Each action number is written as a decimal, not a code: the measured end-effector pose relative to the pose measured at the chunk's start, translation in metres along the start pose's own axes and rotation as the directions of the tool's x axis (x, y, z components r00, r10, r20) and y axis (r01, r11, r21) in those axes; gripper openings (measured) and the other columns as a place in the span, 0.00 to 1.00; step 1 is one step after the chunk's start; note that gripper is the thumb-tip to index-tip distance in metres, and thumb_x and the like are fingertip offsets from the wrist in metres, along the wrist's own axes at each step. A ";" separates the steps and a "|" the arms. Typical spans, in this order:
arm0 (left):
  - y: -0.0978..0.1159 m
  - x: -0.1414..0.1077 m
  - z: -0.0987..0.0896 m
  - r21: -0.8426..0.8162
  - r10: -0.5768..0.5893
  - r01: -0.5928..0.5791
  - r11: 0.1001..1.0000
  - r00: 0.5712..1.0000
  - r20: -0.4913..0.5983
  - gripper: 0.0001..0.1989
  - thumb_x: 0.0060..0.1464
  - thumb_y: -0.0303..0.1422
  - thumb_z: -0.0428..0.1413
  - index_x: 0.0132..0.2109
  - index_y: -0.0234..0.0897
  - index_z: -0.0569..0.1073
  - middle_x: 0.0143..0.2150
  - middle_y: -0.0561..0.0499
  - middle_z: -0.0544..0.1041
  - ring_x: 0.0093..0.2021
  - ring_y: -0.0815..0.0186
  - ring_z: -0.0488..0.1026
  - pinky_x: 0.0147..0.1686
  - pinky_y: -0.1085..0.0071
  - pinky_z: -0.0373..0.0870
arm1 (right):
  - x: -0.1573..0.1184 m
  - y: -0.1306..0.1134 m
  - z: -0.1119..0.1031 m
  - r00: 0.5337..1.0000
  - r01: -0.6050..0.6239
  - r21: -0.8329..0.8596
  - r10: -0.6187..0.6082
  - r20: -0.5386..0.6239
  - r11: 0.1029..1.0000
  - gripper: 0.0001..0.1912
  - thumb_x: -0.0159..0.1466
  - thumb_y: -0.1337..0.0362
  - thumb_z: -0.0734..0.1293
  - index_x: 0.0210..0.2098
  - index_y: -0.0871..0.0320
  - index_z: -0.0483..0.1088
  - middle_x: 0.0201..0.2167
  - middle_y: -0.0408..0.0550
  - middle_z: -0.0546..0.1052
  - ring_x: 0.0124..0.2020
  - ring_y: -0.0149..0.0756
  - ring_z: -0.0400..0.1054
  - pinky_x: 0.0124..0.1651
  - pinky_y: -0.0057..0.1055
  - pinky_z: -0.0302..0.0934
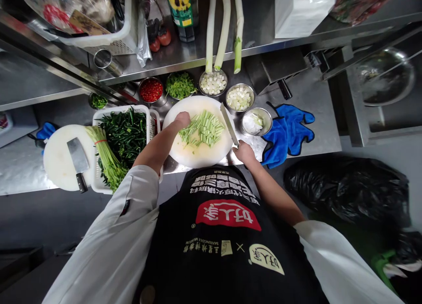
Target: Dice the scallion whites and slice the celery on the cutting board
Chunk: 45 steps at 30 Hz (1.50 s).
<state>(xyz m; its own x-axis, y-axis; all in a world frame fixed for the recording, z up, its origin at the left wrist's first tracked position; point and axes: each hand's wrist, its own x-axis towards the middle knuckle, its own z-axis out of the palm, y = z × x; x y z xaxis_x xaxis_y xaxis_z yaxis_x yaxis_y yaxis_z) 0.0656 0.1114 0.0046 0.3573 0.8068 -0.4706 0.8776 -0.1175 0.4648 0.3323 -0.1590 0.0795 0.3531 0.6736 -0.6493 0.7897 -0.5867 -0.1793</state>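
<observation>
Chopped pale green stalks (pixel 206 127) lie in a heap on a round white cutting board (pixel 211 158). At the heap's left edge is my left hand (pixel 183 118), its fingers curled against the cut pieces; what they hold, if anything, is hidden. My right hand (pixel 244 153) is wrapped round the handle of a cleaver (pixel 230 124), whose blade rests over the right edge of the board, apart from the heap. Behind the board stand bowls of chopped greens (pixel 180 85), white pieces (pixel 213 83) and red chilies (pixel 150 90).
Left of the board, a white basket (pixel 153 123) holds green chilies and a stalk bundle (pixel 107 156); beyond lies another cleaver (pixel 78 155) on a second board (pixel 56 159). Blue gloves (pixel 286 130) lie right. Long leeks (pixel 223 27) overhang the raised shelf (pixel 184 64).
</observation>
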 end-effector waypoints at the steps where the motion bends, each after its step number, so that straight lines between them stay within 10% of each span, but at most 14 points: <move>1: -0.001 -0.001 -0.003 -0.003 -0.011 0.011 1.000 1.000 0.004 0.04 0.47 0.27 0.63 0.33 0.36 0.79 0.36 0.41 0.82 0.46 0.52 0.80 0.55 0.62 0.74 | 0.000 0.000 0.000 1.000 0.001 0.000 -0.001 0.001 1.000 0.15 0.73 0.60 0.67 0.55 0.61 0.72 0.50 0.63 0.83 0.53 0.51 0.79 0.47 0.34 0.67; 11: -0.019 -0.051 -0.012 -0.705 -0.166 0.172 0.688 0.983 0.077 0.06 0.56 0.31 0.59 0.42 0.38 0.73 0.28 0.54 0.73 0.20 0.73 0.60 0.23 0.76 0.59 | 0.004 0.001 0.002 1.000 0.006 -0.037 -0.006 0.007 0.999 0.15 0.73 0.60 0.66 0.56 0.60 0.72 0.50 0.63 0.83 0.54 0.52 0.78 0.49 0.35 0.67; 20: -0.045 -0.151 0.054 -0.231 -0.082 0.071 0.970 0.996 -0.038 0.11 0.58 0.38 0.60 0.43 0.38 0.83 0.47 0.45 0.86 0.47 0.55 0.80 0.52 0.64 0.75 | 0.006 -0.001 0.003 1.000 0.020 -0.055 -0.020 0.001 0.998 0.16 0.72 0.60 0.67 0.55 0.61 0.73 0.50 0.62 0.83 0.53 0.52 0.78 0.48 0.35 0.67; 32: -0.053 -0.169 0.064 -0.389 -0.122 0.075 0.918 0.988 -0.096 0.10 0.60 0.31 0.55 0.43 0.36 0.80 0.43 0.46 0.85 0.45 0.60 0.80 0.51 0.67 0.76 | 0.004 -0.002 0.006 0.999 0.031 -0.044 -0.033 -0.036 0.999 0.19 0.71 0.59 0.67 0.57 0.62 0.73 0.51 0.64 0.83 0.53 0.51 0.78 0.49 0.35 0.67; 45: -0.023 -0.186 0.091 0.014 0.125 -0.127 0.992 0.984 0.125 0.10 0.64 0.29 0.54 0.38 0.38 0.81 0.45 0.41 0.84 0.50 0.54 0.81 0.57 0.62 0.74 | 0.004 -0.003 0.008 0.998 0.036 -0.040 -0.038 -0.044 0.999 0.19 0.71 0.59 0.68 0.57 0.62 0.73 0.52 0.64 0.83 0.54 0.51 0.78 0.49 0.35 0.68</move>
<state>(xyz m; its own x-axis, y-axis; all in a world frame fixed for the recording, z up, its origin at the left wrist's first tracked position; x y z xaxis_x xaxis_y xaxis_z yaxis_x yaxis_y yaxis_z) 0.0083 -0.0890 0.0137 0.5010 0.7069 -0.4992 0.8294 -0.2276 0.5102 0.3277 -0.1581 0.0712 0.3447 0.7148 -0.6085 0.8215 -0.5433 -0.1729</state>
